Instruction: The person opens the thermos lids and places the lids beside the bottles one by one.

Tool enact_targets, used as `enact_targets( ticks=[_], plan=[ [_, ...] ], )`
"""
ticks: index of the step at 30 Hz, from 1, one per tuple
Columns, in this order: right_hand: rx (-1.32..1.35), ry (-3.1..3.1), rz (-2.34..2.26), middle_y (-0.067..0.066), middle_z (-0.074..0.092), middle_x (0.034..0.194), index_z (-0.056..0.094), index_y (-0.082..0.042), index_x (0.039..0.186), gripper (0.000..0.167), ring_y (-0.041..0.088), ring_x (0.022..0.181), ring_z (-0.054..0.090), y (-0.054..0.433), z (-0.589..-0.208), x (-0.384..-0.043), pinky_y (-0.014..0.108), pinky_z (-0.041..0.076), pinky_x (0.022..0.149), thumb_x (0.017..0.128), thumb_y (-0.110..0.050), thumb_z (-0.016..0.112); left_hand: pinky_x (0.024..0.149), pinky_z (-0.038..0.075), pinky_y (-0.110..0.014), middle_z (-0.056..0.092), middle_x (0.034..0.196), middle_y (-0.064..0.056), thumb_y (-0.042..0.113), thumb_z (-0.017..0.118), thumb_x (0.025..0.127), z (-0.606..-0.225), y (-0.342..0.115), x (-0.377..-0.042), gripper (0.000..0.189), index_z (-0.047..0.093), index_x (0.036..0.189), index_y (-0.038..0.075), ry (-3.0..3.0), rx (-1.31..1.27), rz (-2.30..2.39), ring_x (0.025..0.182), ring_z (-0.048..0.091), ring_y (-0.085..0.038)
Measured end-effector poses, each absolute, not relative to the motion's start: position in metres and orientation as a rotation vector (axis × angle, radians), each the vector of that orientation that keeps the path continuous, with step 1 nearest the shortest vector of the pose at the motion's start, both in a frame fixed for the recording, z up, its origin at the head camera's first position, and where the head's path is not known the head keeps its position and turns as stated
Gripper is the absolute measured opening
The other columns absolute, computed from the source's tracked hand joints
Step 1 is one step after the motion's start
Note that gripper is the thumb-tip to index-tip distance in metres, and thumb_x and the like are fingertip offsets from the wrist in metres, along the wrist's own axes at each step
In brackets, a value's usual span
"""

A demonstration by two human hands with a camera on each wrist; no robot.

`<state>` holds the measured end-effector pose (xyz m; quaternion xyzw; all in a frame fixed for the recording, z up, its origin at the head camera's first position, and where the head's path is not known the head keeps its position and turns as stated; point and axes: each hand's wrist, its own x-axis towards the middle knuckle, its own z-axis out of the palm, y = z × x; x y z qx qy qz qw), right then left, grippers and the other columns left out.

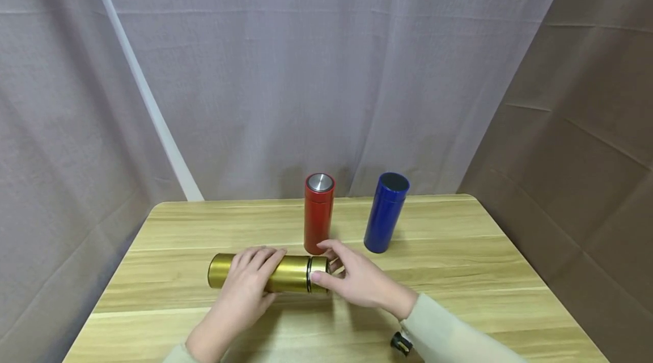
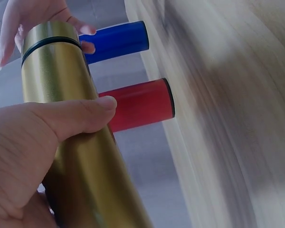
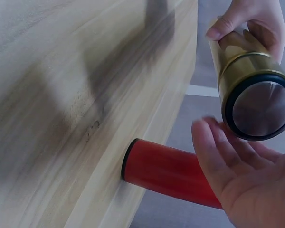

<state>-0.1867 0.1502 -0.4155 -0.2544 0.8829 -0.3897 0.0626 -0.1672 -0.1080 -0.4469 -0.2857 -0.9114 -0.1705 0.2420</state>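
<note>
A gold thermos flask (image 1: 289,273) lies horizontally above the table, its capped end to the right. My left hand (image 1: 248,283) grips its body, with the thumb (image 2: 80,116) across one side and fingers over the top. My right hand (image 1: 359,278) is at the cap (image 3: 261,107), its fingers spread and loosely extended around the end rather than closed on it. The cap's round silver top faces the right wrist camera. Just behind the flask stands a red thermos flask (image 1: 318,215), upright, with a silver-topped lid.
To the right of the red flask a blue thermos flask (image 1: 386,214) with a dark top stands upright. A small black object (image 1: 401,343) shows beside the right sleeve. The wooden table (image 1: 484,272) ends at a grey curtain (image 1: 306,79) behind and a brown one (image 1: 586,181) on the right.
</note>
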Motion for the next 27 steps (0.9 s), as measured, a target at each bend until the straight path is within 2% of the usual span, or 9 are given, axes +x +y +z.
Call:
enact_targets(
  ticks=[4,8,13,20,27],
  plan=[
    [-0.815,2.684,-1.086,-0.006,0.061,0.092,0.053,-0.018,0.131,0.061,0.007,0.081,0.06,0.1506,-0.4171,-0.1885,0.028,0.052,0.072,0.086,-0.059,0.061,0.102,0.031,-0.051,0.059,0.123,-0.007,0.013,0.09,0.056,-0.4473,-0.107,-0.1676,0.085,0.056,0.134,0.013,-2.456,-0.784,-0.447,0.114,0.05,-0.033],
    [-0.851,2.657,-1.065,-0.009,0.062,0.088,0.054,-0.018,0.127,0.061,0.007,0.078,0.061,0.1503,-0.4181,-0.1886,0.025,0.052,0.069,0.084,-0.06,0.063,0.101,0.031,-0.05,0.059,0.122,-0.006,0.012,0.089,0.058,-0.4475,-0.1068,-0.168,0.082,0.057,0.133,0.012,-2.439,-0.786,-0.433,0.114,0.05,-0.032],
    [-0.934,2.673,-1.048,-0.01,0.06,0.102,0.051,-0.022,0.129,0.06,0.008,0.088,0.061,0.1501,-0.4179,-0.188,0.028,0.053,0.073,0.083,-0.056,0.067,0.099,0.033,-0.051,0.059,0.121,-0.007,0.012,0.09,0.056,-0.4487,-0.107,-0.1688,0.083,0.057,0.132,0.011,-2.424,-0.787,-0.422,0.112,0.051,-0.032],
    [-1.002,2.817,-0.891,-0.007,0.053,0.128,0.043,-0.021,0.141,0.072,0.011,0.104,0.058,0.1487,-0.4157,-0.1833,0.034,0.051,0.087,0.082,-0.054,0.069,0.101,0.032,-0.051,0.059,0.122,-0.009,0.015,0.091,0.056,-0.4502,-0.1093,-0.1685,0.087,0.055,0.135,0.012,-2.473,-0.762,-0.401,0.112,0.051,-0.032],
    [-1.032,2.864,-0.846,-0.007,0.05,0.132,0.041,-0.023,0.143,0.074,0.01,0.112,0.055,0.1478,-0.415,-0.181,0.035,0.048,0.093,0.082,-0.051,0.071,0.102,0.031,-0.05,0.058,0.124,-0.009,0.013,0.091,0.056,-0.4516,-0.111,-0.1689,0.088,0.054,0.136,0.012,-2.496,-0.747,-0.417,0.113,0.05,-0.033]
  ],
)
